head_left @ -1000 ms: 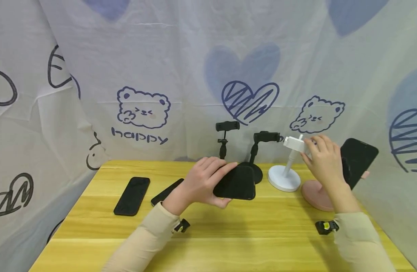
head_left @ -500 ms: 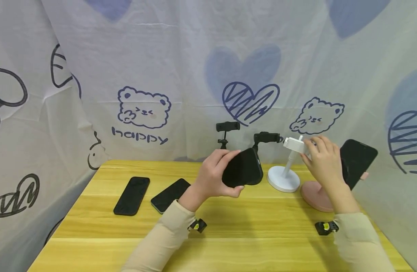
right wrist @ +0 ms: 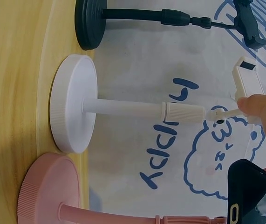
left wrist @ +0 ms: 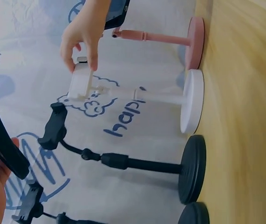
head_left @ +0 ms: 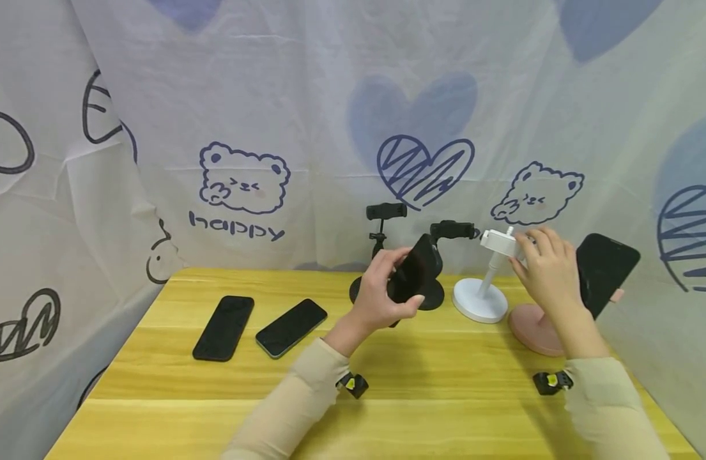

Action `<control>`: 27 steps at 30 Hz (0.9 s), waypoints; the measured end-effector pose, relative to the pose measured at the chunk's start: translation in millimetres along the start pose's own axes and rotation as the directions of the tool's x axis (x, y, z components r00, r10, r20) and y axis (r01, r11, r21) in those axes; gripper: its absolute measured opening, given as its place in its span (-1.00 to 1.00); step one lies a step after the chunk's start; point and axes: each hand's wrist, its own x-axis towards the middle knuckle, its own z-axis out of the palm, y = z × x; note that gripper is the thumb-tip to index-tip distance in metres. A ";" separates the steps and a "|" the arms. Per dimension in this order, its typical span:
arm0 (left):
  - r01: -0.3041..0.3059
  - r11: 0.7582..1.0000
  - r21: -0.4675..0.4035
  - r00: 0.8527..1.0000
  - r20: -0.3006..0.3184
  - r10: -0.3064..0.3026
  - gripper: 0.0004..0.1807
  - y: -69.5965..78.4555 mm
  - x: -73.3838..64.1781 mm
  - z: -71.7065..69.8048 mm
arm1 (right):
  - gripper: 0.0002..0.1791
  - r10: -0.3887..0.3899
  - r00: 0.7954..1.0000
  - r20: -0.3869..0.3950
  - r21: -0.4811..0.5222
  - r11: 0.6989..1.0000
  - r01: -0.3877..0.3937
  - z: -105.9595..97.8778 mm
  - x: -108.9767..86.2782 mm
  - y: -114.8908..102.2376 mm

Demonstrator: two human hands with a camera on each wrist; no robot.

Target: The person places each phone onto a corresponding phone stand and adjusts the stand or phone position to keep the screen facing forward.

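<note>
A black smartphone (head_left: 413, 271) is held above the table by my left hand (head_left: 381, 291), thumb along its lower edge and fingers along the upper one; it is tilted on edge. My right hand (head_left: 548, 268) grips the clamp (head_left: 498, 243) of a white phone stand (head_left: 480, 300) at its right end. In the right wrist view the thumb presses the white clamp (right wrist: 249, 79), above the stand's straight post (right wrist: 128, 108). The clamp has no phone in it. Just right of that hand, another phone (head_left: 608, 268) sits in a pink stand (head_left: 537, 329).
Two black phone stands with empty clamps (head_left: 386, 211) stand behind my left hand; one round base (head_left: 430, 295) shows beside it. Two more phones, one dark (head_left: 223, 328) and one with a pale edge (head_left: 292, 328), lie on the wooden table (head_left: 157, 377). A printed cloth (head_left: 329, 96) hangs behind.
My left hand has carried its phone rightward, towards the white stand, and turned it from nearly level to steeply tilted. The right hand stays on the clamp.
</note>
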 end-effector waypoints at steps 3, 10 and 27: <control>0.039 0.999 -0.009 0.999 0.016 -0.039 -0.26 -0.5 1.0 7.9 | -0.48 0.002 1.000 0.005 -0.006 1.000 -0.002 0.0 0.7 0.4; 0.073 0.995 0.069 0.994 0.072 -0.078 -0.13 -0.1 4.4 21.4 | -0.47 0.015 1.000 0.022 -0.013 1.000 -0.014 -0.4 2.0 -0.7; 0.054 0.934 0.353 0.982 0.149 -0.113 0.02 5.8 15.6 48.7 | -0.47 0.024 0.999 0.023 -0.009 1.000 -0.023 -0.6 0.0 -1.8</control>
